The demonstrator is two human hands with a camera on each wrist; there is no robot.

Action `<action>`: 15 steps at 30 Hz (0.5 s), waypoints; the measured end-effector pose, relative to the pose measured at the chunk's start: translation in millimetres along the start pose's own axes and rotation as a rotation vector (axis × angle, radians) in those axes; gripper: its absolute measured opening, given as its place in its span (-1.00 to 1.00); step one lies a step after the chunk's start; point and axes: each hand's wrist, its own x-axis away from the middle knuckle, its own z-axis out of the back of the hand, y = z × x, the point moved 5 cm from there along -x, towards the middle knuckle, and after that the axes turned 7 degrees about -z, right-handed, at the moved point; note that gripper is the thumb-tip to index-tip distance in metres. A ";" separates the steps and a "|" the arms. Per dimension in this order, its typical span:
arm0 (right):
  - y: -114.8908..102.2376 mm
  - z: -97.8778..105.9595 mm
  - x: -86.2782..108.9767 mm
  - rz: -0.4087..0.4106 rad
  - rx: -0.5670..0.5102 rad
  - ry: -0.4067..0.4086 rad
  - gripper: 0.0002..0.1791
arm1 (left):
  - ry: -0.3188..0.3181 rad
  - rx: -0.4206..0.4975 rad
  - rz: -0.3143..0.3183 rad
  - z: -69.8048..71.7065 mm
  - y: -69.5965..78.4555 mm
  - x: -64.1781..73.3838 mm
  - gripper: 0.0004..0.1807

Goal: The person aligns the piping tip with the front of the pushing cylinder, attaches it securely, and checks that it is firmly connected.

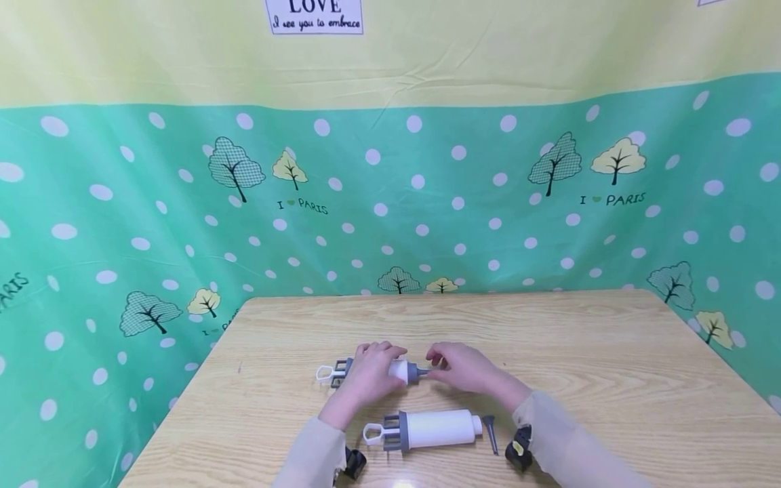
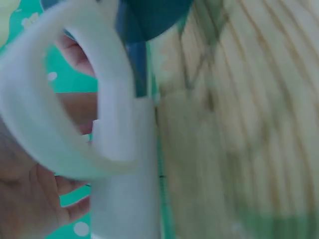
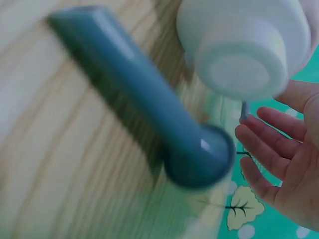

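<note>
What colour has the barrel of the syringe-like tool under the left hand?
The barrel is white; the head view shows it best.

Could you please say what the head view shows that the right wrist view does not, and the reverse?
Only the head view shows the LOVE sign and the handle of the nearer tube. Only the right wrist view shows that tube's end face. Both show the tube, the loose nozzle, the right hand and the table.
</note>
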 end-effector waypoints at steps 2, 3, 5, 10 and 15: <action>2.4 5.1 5.8 -0.004 0.004 0.009 -0.66 | 0.012 0.003 0.001 3.9 3.0 0.2 -0.42; 3.9 7.5 8.9 -0.006 0.006 0.013 -0.66 | 0.019 0.007 0.002 6.3 5.2 0.3 -0.44; 7.0 12.6 15.8 -0.012 0.009 0.019 -0.66 | 0.033 0.024 0.000 11.4 11.3 0.6 -0.47; 17.4 23.5 31.2 -0.042 0.031 0.043 -0.69 | 0.061 0.057 -0.049 18.7 33.4 0.5 -0.56; 29.4 30.6 44.9 -0.095 0.027 0.061 -0.70 | 0.065 0.066 -0.095 12.8 53.0 0.8 -0.61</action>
